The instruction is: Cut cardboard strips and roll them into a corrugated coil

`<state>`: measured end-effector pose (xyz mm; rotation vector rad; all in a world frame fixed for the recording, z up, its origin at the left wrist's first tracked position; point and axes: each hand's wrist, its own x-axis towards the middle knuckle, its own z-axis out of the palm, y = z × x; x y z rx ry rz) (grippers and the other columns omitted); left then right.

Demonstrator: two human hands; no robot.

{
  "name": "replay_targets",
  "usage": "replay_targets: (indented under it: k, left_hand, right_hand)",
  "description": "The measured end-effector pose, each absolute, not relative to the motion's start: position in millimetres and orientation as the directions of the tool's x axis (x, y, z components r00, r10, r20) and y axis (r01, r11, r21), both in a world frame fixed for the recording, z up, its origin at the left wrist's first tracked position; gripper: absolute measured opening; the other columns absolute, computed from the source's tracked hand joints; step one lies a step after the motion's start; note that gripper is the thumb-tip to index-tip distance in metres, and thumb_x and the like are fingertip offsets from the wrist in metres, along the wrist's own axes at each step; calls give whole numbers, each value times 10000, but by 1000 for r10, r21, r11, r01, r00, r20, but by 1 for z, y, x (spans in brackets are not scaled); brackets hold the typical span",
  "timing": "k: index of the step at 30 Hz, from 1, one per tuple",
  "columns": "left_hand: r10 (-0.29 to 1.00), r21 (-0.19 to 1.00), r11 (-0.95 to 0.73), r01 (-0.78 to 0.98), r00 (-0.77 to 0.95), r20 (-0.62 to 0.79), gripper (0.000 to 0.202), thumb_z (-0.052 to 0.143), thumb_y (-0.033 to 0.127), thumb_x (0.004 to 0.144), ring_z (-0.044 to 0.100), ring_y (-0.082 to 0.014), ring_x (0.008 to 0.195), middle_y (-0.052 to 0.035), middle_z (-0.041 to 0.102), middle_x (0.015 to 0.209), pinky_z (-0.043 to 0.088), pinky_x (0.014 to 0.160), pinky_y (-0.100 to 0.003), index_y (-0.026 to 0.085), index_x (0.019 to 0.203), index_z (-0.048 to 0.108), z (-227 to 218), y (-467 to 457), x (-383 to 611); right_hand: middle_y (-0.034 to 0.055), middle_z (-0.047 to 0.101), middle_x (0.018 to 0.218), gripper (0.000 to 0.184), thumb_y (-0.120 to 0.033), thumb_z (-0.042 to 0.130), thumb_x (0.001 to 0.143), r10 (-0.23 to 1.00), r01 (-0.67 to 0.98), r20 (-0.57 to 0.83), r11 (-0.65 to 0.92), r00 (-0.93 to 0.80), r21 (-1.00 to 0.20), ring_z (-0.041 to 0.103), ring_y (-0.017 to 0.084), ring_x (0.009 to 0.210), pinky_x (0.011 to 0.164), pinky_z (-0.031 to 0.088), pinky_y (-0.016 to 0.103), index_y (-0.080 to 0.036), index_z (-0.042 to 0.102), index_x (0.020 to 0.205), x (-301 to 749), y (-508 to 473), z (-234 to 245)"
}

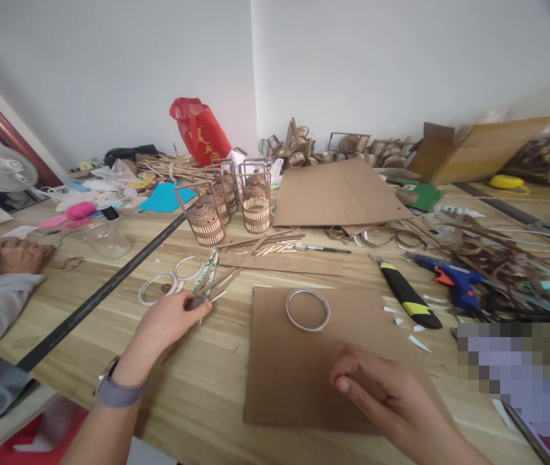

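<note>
My left hand [170, 323], with a watch on the wrist, has its fingers closed round a small dark brown round piece [196, 301] above the table. Thin brown and pale strips [219, 284] lie just beyond its fingertips. Two white rings [156, 289] rest beside it, with a small brown piece near them. My right hand [381, 394] hovers over a flat cardboard sheet [279, 374], its fingers curled and the thumb against the forefinger; whatever may be between them is hidden. Another white ring [307, 310] lies on the sheet's far part.
Small lidded baskets with handles [207, 223] stand at the back centre. A utility knife [408, 294] and a blue glue gun [454, 278] lie at right, with brown strips behind. Another person's hands [22, 255] rest at left, near a clear jar [107, 240].
</note>
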<state>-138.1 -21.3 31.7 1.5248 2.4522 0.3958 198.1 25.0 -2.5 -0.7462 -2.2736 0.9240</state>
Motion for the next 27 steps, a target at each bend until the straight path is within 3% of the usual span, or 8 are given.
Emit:
replay_targets:
  k: [4, 8, 11, 14, 18, 23, 27]
  left_hand:
    - [870, 203, 484, 851, -493, -8, 375, 486, 491, 849, 677, -318, 803, -134, 745, 867, 430, 628, -321, 173, 859, 684, 40, -24, -127]
    - [850, -77, 495, 865, -464, 251, 400, 473, 466, 879, 666, -326, 807, -148, 741, 826, 441, 751, -366, 128, 967, 668, 44, -32, -117]
    - [825, -195, 481, 855, -367, 430, 449, 450, 475, 903, 650, -328, 797, -160, 725, 781, 423, 835, -401, 85, 985, 657, 46, -39, -113]
    - [791, -204, 492, 846, -337, 510, 474, 428, 477, 916, 643, -335, 802, -168, 719, 777, 421, 850, -413, 67, 1022, 641, 52, -45, -110]
    - [752, -121, 477, 871, -333, 568, 429, 450, 479, 899, 646, -336, 803, -147, 730, 831, 432, 845, -423, 114, 1045, 619, 60, -52, -100]
    - [793, -102, 413, 905, -303, 528, 354, 478, 461, 863, 631, -364, 745, -141, 712, 746, 454, 776, -449, 148, 929, 629, 62, -55, -85]
    - [769, -70, 391, 918, -284, 573, 378, 475, 454, 868, 632, -376, 754, -166, 699, 761, 449, 795, -491, 120, 964, 625, 67, -55, -81]
  right_hand:
    - [4, 649, 654, 276, -350, 480, 969, 658, 281, 305, 629, -688, -725, 616, 132, 597, 534, 466, 221, -224, 612, 762, 199, 24, -3]
    - [-3, 647, 659, 230, -294, 491, 962, 638, 269, 321, 652, -700, -709, 622, 133, 610, 541, 463, 217, -225, 604, 775, 200, 24, -5]
    - [-4, 650, 669, 206, -263, 491, 958, 627, 266, 323, 662, -709, -700, 623, 132, 618, 549, 463, 217, -229, 605, 790, 199, 24, -4]
    - [1, 650, 672, 204, -260, 489, 959, 620, 267, 314, 663, -719, -699, 620, 135, 619, 543, 458, 220, -229, 603, 793, 197, 24, -3]
    - [9, 648, 669, 218, -277, 483, 964, 617, 270, 308, 665, -724, -696, 615, 141, 616, 539, 455, 229, -227, 604, 789, 197, 22, -2]
    - [5, 642, 670, 217, -274, 482, 965, 614, 268, 311, 668, -725, -695, 616, 140, 632, 559, 450, 229, -226, 595, 785, 197, 22, -3]
    - [4, 646, 678, 205, -257, 484, 957, 615, 271, 301, 663, -729, -698, 619, 140, 644, 571, 451, 226, -225, 599, 789, 197, 22, -3]
